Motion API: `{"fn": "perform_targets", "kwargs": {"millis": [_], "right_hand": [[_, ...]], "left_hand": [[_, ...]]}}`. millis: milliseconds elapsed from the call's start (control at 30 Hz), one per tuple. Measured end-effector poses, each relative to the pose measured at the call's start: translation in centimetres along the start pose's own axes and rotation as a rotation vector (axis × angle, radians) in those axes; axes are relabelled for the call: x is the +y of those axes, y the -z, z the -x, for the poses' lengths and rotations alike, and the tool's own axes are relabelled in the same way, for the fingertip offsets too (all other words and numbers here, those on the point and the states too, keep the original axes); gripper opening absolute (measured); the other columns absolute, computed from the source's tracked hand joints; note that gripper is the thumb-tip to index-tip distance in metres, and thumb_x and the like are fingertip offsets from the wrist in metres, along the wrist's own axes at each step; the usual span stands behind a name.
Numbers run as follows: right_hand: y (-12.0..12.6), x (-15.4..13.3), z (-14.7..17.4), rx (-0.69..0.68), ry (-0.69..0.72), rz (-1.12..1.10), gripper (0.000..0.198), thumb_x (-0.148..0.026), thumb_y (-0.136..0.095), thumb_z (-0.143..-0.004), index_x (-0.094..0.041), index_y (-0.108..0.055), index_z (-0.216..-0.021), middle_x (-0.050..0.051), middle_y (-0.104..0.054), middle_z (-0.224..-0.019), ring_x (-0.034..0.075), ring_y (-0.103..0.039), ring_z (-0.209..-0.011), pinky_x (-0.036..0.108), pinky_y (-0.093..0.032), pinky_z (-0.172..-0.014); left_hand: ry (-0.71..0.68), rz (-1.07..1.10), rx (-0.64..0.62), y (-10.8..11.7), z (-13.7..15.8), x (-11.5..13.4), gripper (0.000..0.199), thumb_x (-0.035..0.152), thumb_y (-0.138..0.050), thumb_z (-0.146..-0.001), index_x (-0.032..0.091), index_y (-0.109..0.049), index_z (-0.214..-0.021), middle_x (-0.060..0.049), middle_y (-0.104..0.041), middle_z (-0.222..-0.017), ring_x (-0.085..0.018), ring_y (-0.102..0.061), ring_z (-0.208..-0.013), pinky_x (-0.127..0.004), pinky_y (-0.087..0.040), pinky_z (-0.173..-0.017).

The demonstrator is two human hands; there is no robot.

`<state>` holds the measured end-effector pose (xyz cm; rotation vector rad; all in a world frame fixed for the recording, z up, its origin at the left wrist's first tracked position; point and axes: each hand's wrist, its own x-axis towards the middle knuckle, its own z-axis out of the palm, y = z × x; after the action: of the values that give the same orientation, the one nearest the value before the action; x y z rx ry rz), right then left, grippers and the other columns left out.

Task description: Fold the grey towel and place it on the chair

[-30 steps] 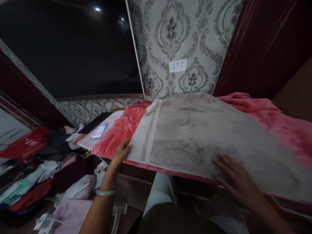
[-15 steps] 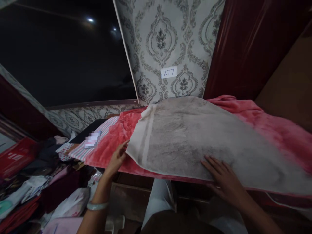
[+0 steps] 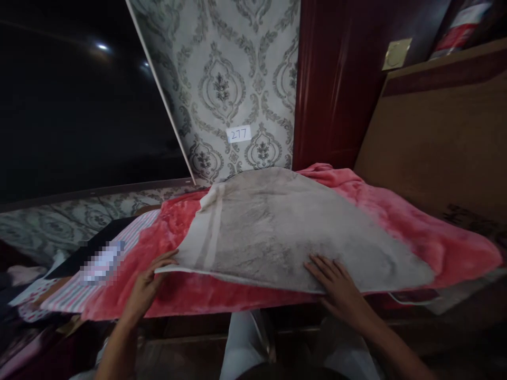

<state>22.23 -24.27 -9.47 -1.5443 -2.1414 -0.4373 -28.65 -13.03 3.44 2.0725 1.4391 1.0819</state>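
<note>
Both hands have slid in along the near edge of the grey towel [image 3: 277,237] since a second ago, and its left corner now sits lifted a little off the cloth below. Her left hand [image 3: 148,282], at about 8 o'clock from the towel's middle, has its fingers tucked under that raised corner with the thumb on top, a loose pinch rather than a fist. Her right hand [image 3: 336,287], at about 5 o'clock, lies flat and open, palm down, fingers spread on the towel's near edge.

That towel is spread wide across the pink blanket [image 3: 415,232], which covers the surface under it. Off at 9 o'clock, a striped cloth [image 3: 119,248] pokes out from under the blanket.

By my reckoning the towel is laid out and mostly smoothed; no fold has been made in it yet, only the corner taken up.
</note>
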Motion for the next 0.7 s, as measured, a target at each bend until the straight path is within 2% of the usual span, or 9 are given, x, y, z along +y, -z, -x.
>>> {"fn": "perform_targets", "kwargs": {"millis": [100,233,367,533,700], "right_hand": [[0.6,0.7,0.2,0.025,-0.017,0.000,0.095,-0.009,-0.048,-0.077,-0.030,-0.015,-0.164,0.009,-0.039,-0.161,0.026,-0.036,-0.148,0.054,-0.036,-0.115],[1.4,3.0,1.6,0.066,-0.078,0.024,0.096,-0.006,-0.045,-0.074,-0.031,-0.019,-0.163,0.009,-0.042,-0.159,0.027,-0.041,-0.145,0.054,-0.039,-0.113],[2.0,6.9,3.8,0.124,-0.179,0.074,0.092,-0.006,-0.045,-0.072,-0.030,-0.031,-0.160,0.008,-0.050,-0.154,0.028,-0.048,-0.140,0.053,-0.042,-0.110],[2.6,11.8,6.0,0.099,-0.360,0.148,0.090,-0.007,-0.047,-0.064,-0.028,-0.049,-0.151,0.008,-0.058,-0.146,0.032,-0.052,-0.135,0.057,-0.044,-0.107],[3.1,14.6,6.9,0.166,-0.399,0.086,0.078,-0.006,-0.046,-0.064,-0.024,-0.063,-0.138,0.007,-0.063,-0.141,0.031,-0.053,-0.135,0.056,-0.044,-0.110]], "left_hand": [[0.085,0.091,0.097,-0.3,-0.5,1.0,0.051,0.069,-0.066,-0.074,0.022,-0.076,-0.090,-0.012,-0.077,-0.112,-0.032,-0.065,-0.118,-0.044,-0.047,-0.108],[0.112,0.113,0.128,-0.8,-0.6,1.6,0.057,0.075,-0.067,-0.071,0.023,-0.076,-0.090,-0.010,-0.077,-0.109,-0.031,-0.066,-0.116,-0.044,-0.045,-0.112],[0.142,0.101,0.134,-0.8,-0.6,1.2,0.057,0.075,-0.070,-0.067,0.024,-0.077,-0.091,-0.007,-0.079,-0.107,-0.030,-0.069,-0.112,-0.040,-0.051,-0.105],[0.172,0.075,0.120,-0.9,-0.6,1.9,0.059,0.078,-0.071,-0.062,0.025,-0.077,-0.086,-0.006,-0.080,-0.100,-0.031,-0.070,-0.108,-0.040,-0.054,-0.101],[0.311,0.089,0.101,-0.9,-0.3,3.1,0.054,0.076,-0.076,-0.055,0.025,-0.073,-0.072,-0.006,-0.079,-0.092,-0.034,-0.068,-0.110,-0.042,-0.051,-0.105]]}}
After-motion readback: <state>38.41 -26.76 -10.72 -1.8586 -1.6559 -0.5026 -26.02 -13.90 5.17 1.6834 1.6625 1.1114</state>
